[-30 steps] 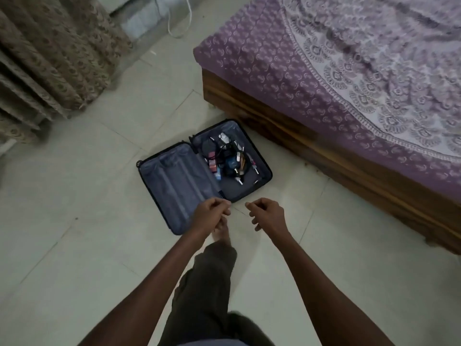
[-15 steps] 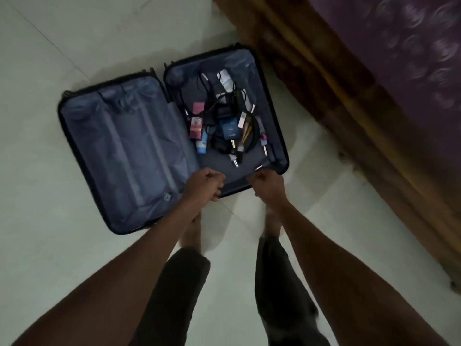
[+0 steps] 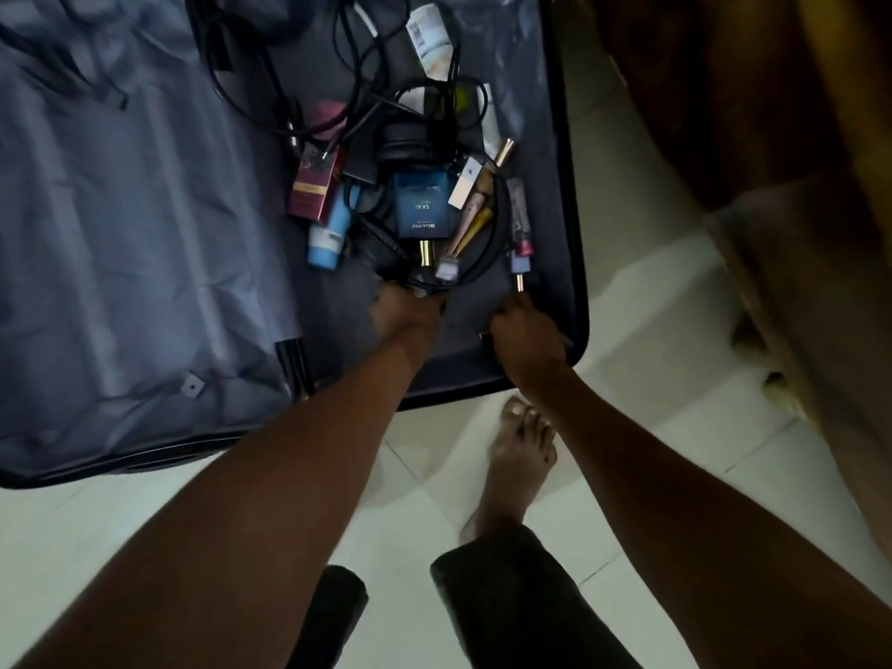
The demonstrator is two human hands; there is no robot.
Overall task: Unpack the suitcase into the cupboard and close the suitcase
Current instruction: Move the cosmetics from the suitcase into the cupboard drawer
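Observation:
The suitcase [image 3: 577, 263] lies open flat on the floor. Its left half [image 3: 120, 243] shows only grey lining. The right half holds a pile: a blue box [image 3: 422, 205], a maroon box [image 3: 313, 188], a light blue tube [image 3: 328, 239], tangled black cable [image 3: 475, 270], several slim cosmetic tubes [image 3: 470, 219] and a white tube [image 3: 432, 36]. My left hand [image 3: 405, 313] reaches into the near edge of the pile, fingers curled on the black cable. My right hand [image 3: 523, 333] is curled, its fingertips against the gold tip of a slim tube [image 3: 520, 263]; whether it grips is hidden.
A wooden bed frame [image 3: 724, 113] runs along the right, close to the suitcase. Pale floor tiles [image 3: 675, 451] lie in front. My bare foot [image 3: 519, 451] stands just before the suitcase's near edge, between my arms.
I have bent down much closer to the suitcase. Both hands moved from the near rim into the right half, reaching the pile of items.

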